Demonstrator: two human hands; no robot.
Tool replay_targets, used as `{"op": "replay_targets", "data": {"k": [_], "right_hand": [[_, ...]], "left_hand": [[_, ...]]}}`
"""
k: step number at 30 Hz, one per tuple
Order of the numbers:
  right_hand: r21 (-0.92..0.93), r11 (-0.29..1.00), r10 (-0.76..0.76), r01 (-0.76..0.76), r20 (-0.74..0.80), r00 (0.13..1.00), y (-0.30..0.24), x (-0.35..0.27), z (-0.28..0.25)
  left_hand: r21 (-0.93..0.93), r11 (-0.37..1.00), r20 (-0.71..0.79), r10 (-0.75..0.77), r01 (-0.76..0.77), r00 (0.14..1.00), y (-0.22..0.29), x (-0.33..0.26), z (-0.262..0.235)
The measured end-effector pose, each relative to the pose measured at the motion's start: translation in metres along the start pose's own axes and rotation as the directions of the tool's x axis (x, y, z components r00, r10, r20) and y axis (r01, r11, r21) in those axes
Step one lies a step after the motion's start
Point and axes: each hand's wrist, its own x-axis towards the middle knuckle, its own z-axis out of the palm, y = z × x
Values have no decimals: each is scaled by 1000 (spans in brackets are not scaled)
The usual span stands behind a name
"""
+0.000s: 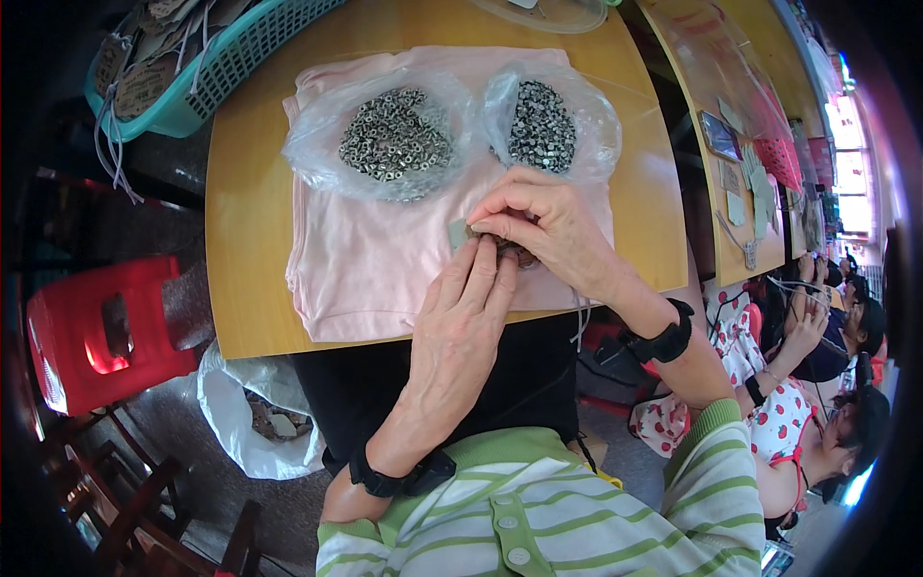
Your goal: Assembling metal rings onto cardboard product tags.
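A pink folded cloth (375, 260) lies on the wooden table before me. Over its right part my two hands meet at a small pale grey-green card tag (458, 234) with brownish stuff beside it, mostly covered by fingers. My left hand (466, 298) comes from below, its fingers close together and their tips pressed on the tag. My right hand (543, 221) is closed in a pinch at the tag's edge; what sits between thumb and finger is hidden. Behind them stand a clear bag of small metal nuts (399, 139) and a second bag of small shiny metal pieces (543, 125).
A teal basket (216, 82) of corded tags is at the upper left. A red stool (111, 332) and a white sack (260, 423) stand on the floor at left. Another table (707, 192) with scattered cards is at right, where people sit.
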Motion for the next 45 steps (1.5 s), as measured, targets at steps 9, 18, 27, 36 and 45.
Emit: {"op": "replay_targets", "data": {"k": [9,18,27,36,45], "right_hand": [[3,994,108,-108,5,994,-8,3,1],[42,970,239,-238,-14,971,-12,8,2],[-64,952,305,-299,134,943,-17,23,-6],[-96,940,337,-327,134,932,-19,27,-4],[0,958,282,-286,155,947,-22,16,-12]], "left_hand": [[4,999,20,33,-33,999,0,1,-2],[-2,999,10,34,-34,999,-3,0,0],[-30,1000,55,4,-2,999,-4,0,-2],[-30,999,53,18,-17,998,-4,2,-3],[-50,998,8,29,-28,1000,-6,-2,1]]}}
